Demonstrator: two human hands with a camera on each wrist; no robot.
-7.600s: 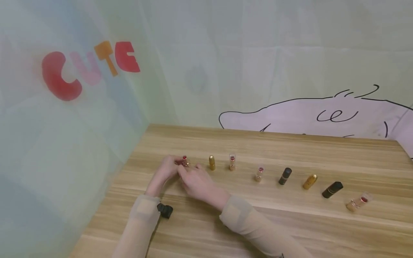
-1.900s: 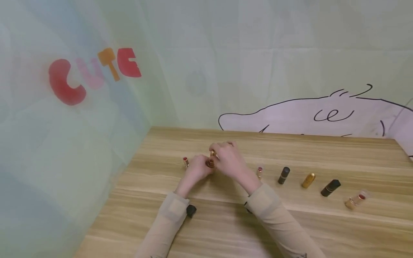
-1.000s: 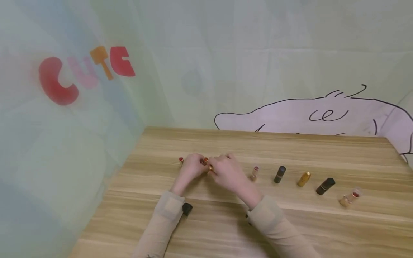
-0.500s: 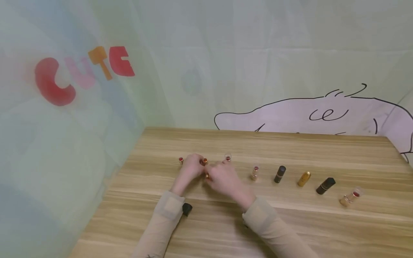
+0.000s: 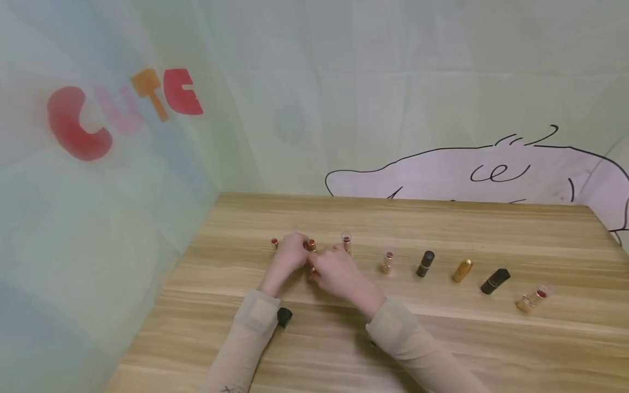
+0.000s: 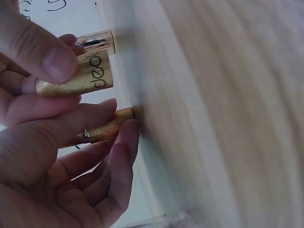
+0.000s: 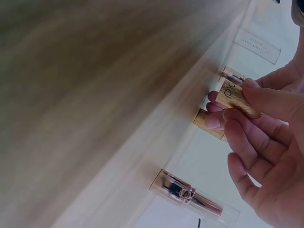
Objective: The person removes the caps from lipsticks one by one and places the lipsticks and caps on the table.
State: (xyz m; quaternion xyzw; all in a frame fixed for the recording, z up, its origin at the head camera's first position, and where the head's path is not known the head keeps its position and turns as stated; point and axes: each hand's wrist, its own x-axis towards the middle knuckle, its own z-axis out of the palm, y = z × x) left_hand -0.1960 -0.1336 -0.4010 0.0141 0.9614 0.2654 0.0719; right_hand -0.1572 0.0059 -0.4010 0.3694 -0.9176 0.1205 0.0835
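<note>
In the head view my left hand (image 5: pixel 293 252) steadies an uncapped gold lipstick (image 5: pixel 312 245), which stands upright on the table. The left wrist view has its thumb and fingers round the gold base (image 6: pixel 114 124). My right hand (image 5: pixel 339 273) pinches the gold lipstick cap (image 7: pixel 235 99), lettered in black, on the near side of the base. Whether that cap touches the tabletop I cannot tell. Left of my hands stands an uncapped red lipstick (image 5: pixel 274 244). Just beyond my right fingers is a clear-capped lipstick (image 5: pixel 346 243).
Rightward on the wooden table (image 5: pixel 393 338) stand a pink lipstick (image 5: pixel 387 263), a black tube (image 5: pixel 425 263), a gold one (image 5: pixel 462 271), another black tube (image 5: pixel 495 281) and a clear-capped red lipstick (image 5: pixel 533 298). A clear cap (image 7: pixel 259 45) lies beyond the left hand. Walls rise left and behind.
My hands have moved right from the far-left red lipstick to the gold one. Its cap has come off, and my right hand has brought it down and toward me.
</note>
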